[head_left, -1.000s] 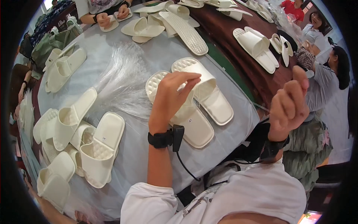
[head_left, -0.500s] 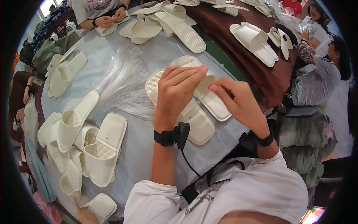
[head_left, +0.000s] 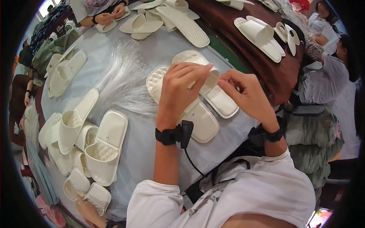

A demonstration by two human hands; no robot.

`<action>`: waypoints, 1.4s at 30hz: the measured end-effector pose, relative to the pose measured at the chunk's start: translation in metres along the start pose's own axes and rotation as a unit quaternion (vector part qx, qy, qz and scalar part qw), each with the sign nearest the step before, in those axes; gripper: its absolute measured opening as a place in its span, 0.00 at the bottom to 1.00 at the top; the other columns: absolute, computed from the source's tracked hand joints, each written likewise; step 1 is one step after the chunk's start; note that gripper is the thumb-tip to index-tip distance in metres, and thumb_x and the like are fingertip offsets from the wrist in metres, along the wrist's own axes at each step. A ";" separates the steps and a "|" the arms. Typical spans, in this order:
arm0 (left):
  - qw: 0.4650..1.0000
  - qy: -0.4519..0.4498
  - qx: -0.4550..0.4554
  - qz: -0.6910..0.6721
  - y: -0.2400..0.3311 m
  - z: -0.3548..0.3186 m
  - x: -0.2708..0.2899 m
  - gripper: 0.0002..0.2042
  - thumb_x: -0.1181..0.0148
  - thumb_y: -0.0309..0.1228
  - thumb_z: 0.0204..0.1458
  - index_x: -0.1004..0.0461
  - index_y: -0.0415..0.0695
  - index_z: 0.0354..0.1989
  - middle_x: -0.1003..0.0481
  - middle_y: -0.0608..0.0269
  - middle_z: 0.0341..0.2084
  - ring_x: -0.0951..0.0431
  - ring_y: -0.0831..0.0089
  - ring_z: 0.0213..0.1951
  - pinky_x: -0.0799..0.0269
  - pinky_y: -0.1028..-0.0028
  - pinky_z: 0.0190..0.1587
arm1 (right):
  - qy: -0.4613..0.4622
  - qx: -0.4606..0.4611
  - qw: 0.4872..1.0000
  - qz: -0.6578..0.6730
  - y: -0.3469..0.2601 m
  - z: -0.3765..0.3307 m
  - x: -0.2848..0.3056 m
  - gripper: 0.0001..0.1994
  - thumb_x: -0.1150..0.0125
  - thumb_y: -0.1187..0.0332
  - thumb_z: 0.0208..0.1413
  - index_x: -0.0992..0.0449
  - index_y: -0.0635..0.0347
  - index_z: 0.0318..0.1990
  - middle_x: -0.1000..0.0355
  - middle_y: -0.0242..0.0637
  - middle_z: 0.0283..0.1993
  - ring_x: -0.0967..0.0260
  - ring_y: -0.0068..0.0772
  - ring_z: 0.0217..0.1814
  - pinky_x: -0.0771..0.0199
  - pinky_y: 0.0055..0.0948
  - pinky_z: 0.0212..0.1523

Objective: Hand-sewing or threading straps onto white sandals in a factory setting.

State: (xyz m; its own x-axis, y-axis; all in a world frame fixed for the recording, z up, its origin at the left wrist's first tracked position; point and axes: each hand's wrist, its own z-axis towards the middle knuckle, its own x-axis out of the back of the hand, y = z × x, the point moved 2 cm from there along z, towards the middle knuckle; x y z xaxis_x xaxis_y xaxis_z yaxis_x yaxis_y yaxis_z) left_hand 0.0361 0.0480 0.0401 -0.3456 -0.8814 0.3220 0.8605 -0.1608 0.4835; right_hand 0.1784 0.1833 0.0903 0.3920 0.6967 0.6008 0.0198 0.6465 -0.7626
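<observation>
A pair of cream slippers lies before me on the grey table cover. The left slipper is partly under my left hand, and the right slipper slants away beside it. Over their straps, my left hand is closed, thumb and forefinger pinched together. My right hand is also pinched, its fingertips at the right slipper's strap. Whatever either pinch holds is too fine or hidden to make out. Left of the pair, a loose bundle of thin clear strands spreads on the table.
More slippers are heaped at the left, with another pair beyond them. A co-worker's hand touches slippers at lower left; another person's hands work at the far side. Slippers also lie on the brown cloth.
My right hand's fingertips have shifted slightly up and right, while my left hand stays pinched nearly in place. At lower left, the co-worker's hand has brought two slippers together.
</observation>
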 end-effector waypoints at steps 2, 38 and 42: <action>0.999 -0.001 0.032 0.027 -0.012 -0.006 0.009 0.10 0.29 0.21 0.51 0.13 0.43 0.42 0.14 0.59 0.38 0.15 0.64 0.42 0.24 0.67 0.47 | -0.034 -0.013 0.999 -0.022 0.003 -0.006 0.013 0.07 0.35 0.71 0.62 0.24 0.67 0.36 0.41 0.26 0.21 0.48 0.15 0.23 0.47 0.24 0.23; 0.913 -0.230 0.329 -0.070 -0.061 -0.041 0.008 0.21 0.53 0.22 0.67 0.31 0.39 0.68 0.20 0.53 0.52 0.22 0.65 0.52 0.32 0.71 0.61 | 0.069 0.046 0.994 -0.074 0.071 0.009 -0.064 0.05 0.35 0.72 0.56 0.20 0.66 0.33 0.27 0.49 0.26 0.27 0.48 0.26 0.29 0.39 0.30; 0.956 -0.123 0.247 -0.102 -0.065 -0.053 -0.001 0.20 0.52 0.24 0.65 0.28 0.39 0.65 0.23 0.43 0.54 0.21 0.48 0.52 0.26 0.61 0.53 | 0.057 0.052 0.993 -0.089 0.071 0.008 -0.066 0.04 0.34 0.73 0.55 0.19 0.65 0.33 0.26 0.49 0.27 0.26 0.48 0.26 0.29 0.38 0.30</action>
State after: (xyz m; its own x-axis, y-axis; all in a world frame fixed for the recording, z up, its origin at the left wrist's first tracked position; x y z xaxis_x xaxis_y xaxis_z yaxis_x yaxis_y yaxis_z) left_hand 0.0003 0.0360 -0.0344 -0.6170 -0.7137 0.3314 0.5051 -0.0363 0.8623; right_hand 0.1467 0.1852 -0.0014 0.4927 0.5327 0.6881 0.0056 0.7888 -0.6146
